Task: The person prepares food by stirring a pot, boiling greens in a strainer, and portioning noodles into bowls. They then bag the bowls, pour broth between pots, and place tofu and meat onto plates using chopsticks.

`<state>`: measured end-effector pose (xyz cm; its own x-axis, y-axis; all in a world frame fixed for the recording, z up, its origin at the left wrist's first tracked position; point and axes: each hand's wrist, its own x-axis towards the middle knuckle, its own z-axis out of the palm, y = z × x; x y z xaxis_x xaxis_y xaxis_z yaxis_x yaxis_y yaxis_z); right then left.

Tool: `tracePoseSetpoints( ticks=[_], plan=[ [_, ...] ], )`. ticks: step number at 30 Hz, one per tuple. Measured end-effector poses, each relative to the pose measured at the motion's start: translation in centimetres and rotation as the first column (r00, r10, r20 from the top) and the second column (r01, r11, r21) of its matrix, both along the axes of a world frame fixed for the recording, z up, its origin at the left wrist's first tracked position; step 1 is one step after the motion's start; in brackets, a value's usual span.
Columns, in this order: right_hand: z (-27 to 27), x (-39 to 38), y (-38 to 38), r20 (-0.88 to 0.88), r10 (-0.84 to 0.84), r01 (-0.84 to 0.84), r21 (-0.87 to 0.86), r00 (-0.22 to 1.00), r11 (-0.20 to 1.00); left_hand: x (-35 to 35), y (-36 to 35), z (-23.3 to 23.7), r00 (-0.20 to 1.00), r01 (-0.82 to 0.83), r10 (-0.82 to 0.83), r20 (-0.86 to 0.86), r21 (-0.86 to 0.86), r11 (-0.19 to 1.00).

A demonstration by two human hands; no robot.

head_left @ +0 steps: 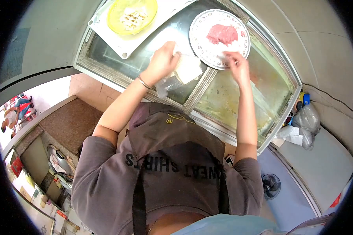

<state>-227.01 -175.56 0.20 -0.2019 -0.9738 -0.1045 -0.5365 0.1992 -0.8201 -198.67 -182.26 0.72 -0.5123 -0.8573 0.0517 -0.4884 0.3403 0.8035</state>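
Note:
On the glass counter top, my left hand (163, 59) is closed beside a stack of thin white square sheets (189, 69) in an opened clear plastic bag (168, 86). Something pale shows at its fingers, too small to name. My right hand (238, 66) is over the near right rim of a patterned white plate (200, 39), its fingers bent together and slightly blurred; what they hold, if anything, is hidden. A lump of pink raw meat (223, 34) lies on that plate, to the far side of my right hand.
A yellow bowl (113, 19) with pale pieces sits on a white board (135, 44) at the far left. Grey plastic bags (308, 119) lie right of the counter, near a cable on the wall. A fan (271, 186) stands lower right. People are seated far left.

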Motion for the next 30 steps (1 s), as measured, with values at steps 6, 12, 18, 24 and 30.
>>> tracePoseSetpoints(
  ticks=[6, 12, 18, 24, 30],
  plan=[
    [-2.2, -3.8, -1.3, -0.313, 0.044, -0.054, -0.023, 0.949, 0.998, 3.7, -5.3, 3.4, 0.943, -0.248, 0.274, -0.189, 0.151, 0.957],
    [-3.6, -3.6, 0.3, -0.353, -0.069, 0.026, -0.125, 0.933, 0.992, 7.1, -10.4, 5.3, 0.919, -0.349, 0.365, -0.15, 0.122, 0.929],
    [-4.0, -3.7, 0.5, -0.253, -0.136, 0.085, -0.205, 0.958, 0.975, 8.0, -13.7, 5.1, 0.877, -0.47, 0.457, -0.149, -0.067, 0.88],
    [-2.8, -2.6, 1.4, -0.377, -0.124, 0.091, -0.105, 0.918, 0.99, 9.5, -13.7, 4.5, 0.889, -0.446, 0.455, -0.045, -0.305, 0.841],
    [-2.0, 0.4, 5.8, 0.033, -0.02, 0.022, -0.062, 0.999, 0.998, 10.8, -9.4, 4.8, 0.846, -0.532, 0.488, -0.214, -0.293, 0.795]
  ],
)
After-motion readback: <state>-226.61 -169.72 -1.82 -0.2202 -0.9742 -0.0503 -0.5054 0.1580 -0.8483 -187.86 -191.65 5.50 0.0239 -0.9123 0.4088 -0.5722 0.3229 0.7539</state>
